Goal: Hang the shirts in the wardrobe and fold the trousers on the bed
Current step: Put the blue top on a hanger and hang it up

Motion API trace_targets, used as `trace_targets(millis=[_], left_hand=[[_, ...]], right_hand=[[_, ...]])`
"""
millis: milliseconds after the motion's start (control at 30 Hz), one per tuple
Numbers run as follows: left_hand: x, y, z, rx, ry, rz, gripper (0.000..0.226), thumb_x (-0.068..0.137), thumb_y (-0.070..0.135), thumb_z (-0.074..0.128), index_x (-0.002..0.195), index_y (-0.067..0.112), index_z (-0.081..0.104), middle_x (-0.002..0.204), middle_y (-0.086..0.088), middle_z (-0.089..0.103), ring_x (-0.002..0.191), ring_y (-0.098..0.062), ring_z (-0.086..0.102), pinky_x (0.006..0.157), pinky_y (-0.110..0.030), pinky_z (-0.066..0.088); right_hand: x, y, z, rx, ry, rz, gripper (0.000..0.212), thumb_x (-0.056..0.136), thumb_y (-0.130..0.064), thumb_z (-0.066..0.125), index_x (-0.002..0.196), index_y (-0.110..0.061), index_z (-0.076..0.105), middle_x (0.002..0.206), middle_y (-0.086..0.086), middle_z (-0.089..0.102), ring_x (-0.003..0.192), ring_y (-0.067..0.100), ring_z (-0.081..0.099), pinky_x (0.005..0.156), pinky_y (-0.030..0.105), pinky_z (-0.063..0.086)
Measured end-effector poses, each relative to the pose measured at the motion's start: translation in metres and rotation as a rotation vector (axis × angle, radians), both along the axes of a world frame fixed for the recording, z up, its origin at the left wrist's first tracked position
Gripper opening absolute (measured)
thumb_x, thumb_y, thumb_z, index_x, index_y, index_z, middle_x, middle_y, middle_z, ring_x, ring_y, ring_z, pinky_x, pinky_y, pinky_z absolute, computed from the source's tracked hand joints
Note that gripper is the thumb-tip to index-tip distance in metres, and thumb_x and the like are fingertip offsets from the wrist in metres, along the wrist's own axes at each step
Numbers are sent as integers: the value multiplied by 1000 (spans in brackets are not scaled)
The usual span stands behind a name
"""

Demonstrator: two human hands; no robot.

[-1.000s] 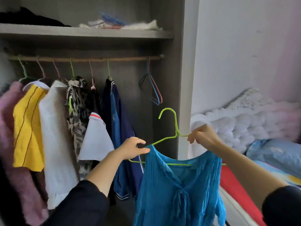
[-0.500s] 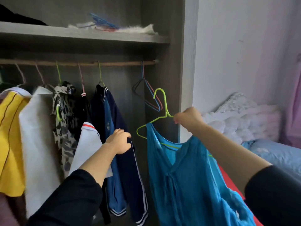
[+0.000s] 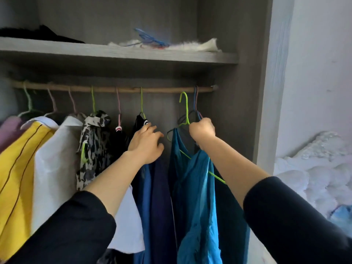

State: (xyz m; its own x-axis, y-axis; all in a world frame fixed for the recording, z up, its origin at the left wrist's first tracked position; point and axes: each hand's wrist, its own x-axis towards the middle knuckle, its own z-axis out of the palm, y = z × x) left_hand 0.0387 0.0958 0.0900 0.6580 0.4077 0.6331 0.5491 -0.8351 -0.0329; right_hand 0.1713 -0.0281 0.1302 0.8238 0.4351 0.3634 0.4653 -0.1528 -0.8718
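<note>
Your right grip [image 3: 202, 130] is closed round the neck of the green hanger [image 3: 186, 111]. The blue shirt [image 3: 192, 178] hangs from it, just below that grip. The hook stands directly above the grip, just under the rail [image 3: 114, 89] and not yet over it. Your left grip [image 3: 146, 143], fingers loose and holding nothing, touches the navy jacket [image 3: 152, 187], apparently keeping a gap open. Further left of that grip several garments hang on the rail, so the hanging looks well advanced, with this shirt yet to be hooked. No trousers show. Only a corner of the bed [image 3: 314, 168] lies to the right of the right grip, so the folding cannot be judged.
</note>
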Motion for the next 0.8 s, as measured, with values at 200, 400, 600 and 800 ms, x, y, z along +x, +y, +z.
trace_targets(millis=[200, 400, 600, 800], left_hand=[[24, 51, 33, -131, 21, 106, 53, 91, 42, 51, 141, 24, 44, 155, -8, 29, 145, -26, 14, 114, -40, 22], [41, 94, 57, -153, -45, 175, 60, 85, 39, 58, 141, 23, 42, 150, -8, 34, 141, -27, 19, 109, -41, 28], [50, 127, 79, -6, -131, 212, 85, 80, 34, 64, 151, 22, 18, 158, -12, 6, 143, -33, 7, 111, -46, 24], [56, 158, 111, 121, -104, 176, 92, 79, 28, 64, 153, 21, 9, 162, -2, -1, 148, -24, -4, 117, -44, 4]], right_hand=[[21, 72, 34, 49, 12, 100, 32, 88, -17, 52, 117, -4, 53, 110, 14, 60, 99, 34, 59, 77, 36, 49], [34, 131, 61, 110, -10, 148, 31, 89, -17, 53, 117, -3, 55, 113, 16, 61, 103, 35, 59, 76, 32, 47], [32, 165, 41, 112, 91, 289, 19, 92, -9, 46, 73, -9, 46, 75, 3, 48, 63, 17, 47, 63, 33, 49], [29, 183, 21, 128, 235, 344, 31, 87, -9, 48, 114, 3, 56, 86, 8, 51, 75, 22, 49, 63, 36, 45]])
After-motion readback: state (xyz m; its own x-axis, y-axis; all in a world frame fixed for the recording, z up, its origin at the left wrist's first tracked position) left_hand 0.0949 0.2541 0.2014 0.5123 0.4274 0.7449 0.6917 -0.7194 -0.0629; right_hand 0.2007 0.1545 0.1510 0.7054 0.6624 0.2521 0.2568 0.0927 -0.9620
